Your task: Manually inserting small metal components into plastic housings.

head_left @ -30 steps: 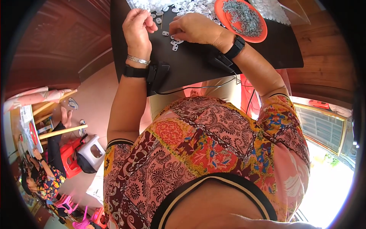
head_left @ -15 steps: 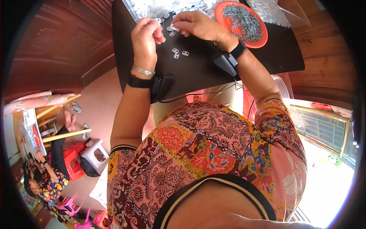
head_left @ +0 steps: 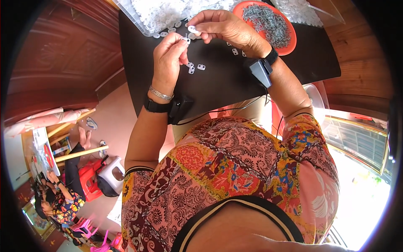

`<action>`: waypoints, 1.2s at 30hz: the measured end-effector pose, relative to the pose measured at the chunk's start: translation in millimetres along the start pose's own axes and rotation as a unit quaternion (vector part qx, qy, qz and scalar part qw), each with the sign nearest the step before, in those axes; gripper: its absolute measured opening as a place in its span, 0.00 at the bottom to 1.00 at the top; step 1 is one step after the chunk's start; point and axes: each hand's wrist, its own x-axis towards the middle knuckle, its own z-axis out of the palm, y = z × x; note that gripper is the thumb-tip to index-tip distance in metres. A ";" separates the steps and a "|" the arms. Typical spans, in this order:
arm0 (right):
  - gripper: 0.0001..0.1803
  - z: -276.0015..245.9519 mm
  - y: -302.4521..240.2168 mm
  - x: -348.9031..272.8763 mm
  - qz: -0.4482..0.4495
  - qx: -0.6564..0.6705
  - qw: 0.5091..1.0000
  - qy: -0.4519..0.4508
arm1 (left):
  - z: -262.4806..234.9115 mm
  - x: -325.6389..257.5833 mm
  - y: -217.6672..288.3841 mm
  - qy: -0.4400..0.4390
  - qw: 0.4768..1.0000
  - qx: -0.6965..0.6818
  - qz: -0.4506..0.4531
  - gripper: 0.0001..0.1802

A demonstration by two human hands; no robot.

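Small white parts held in both hands, close together over the table

L hand [head_left: 169, 54]: a small white piece w/ a hole [head_left: 186, 40] is pinched btwn thumb & index finger; a thin upright bit seems to stand at it, poss. a pin, can't tell for sure. R hand [head_left: 228, 29]: a white oval piece [head_left: 192, 29] is gripped btwn thumb & fingertips, just beyond the L one, apart from it. Both are held above the black table [head_left: 222, 84].

Step in hand, as judged: one part is being handled per hand, approx. lined up. For the next move, a light, steady pinch & careful alignment seem to be called for, the parts being tiny.

Nearby: a loose white cluster [head_left: 191, 68] is left on the table, nearer the body; more white parts are heaped in a clear tub [head_left: 136, 19]; thin metal pins [head_left: 273, 29] are piled on an orange-red plate [head_left: 289, 49], R side.

Brands/labels: none legible on parts, tub or plate.
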 end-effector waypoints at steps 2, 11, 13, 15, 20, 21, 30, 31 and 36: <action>0.14 0.0 1.0 0.3 -0.023 -0.027 0.999 -0.007 | 0.8 -0.7 -0.6 -0.013 1.000 0.009 0.000 0.10; 0.12 9.5 -1.2 -2.4 -0.056 -0.102 0.993 -0.004 | 1.6 -2.6 -0.3 -0.015 1.000 0.025 -0.011 0.10; 0.12 12.0 -0.9 -2.4 -0.059 -0.119 0.991 -0.004 | 0.7 -3.2 -1.1 -0.013 0.999 0.026 -0.014 0.10; 0.12 16.5 -3.9 -3.4 -0.062 -0.138 0.988 -0.003 | 0.2 -3.5 -1.3 -0.012 0.999 0.026 -0.016 0.10; 0.08 10.0 5.8 -0.4 -0.061 -0.045 0.997 0.032 | 3.1 -2.3 -0.8 -0.003 1.000 0.022 -0.020 0.10; 0.08 12.4 2.9 -0.9 -0.061 -0.044 0.997 0.030 | 2.0 -2.6 -1.4 -0.002 1.000 0.023 -0.020 0.10; 0.07 19.1 -6.0 -4.6 -0.059 -0.064 0.996 0.028 | 1.5 -3.3 -1.7 -0.001 1.000 0.011 -0.026 0.10; 0.07 20.2 -8.2 -5.3 -0.054 -0.066 0.996 0.028 | 1.3 -3.2 -1.9 -0.001 1.000 0.012 -0.026 0.10; 0.07 21.3 -9.5 -5.9 -0.052 -0.073 0.996 0.027 | 0.9 -3.1 -1.4 -0.002 0.999 0.020 -0.027 0.10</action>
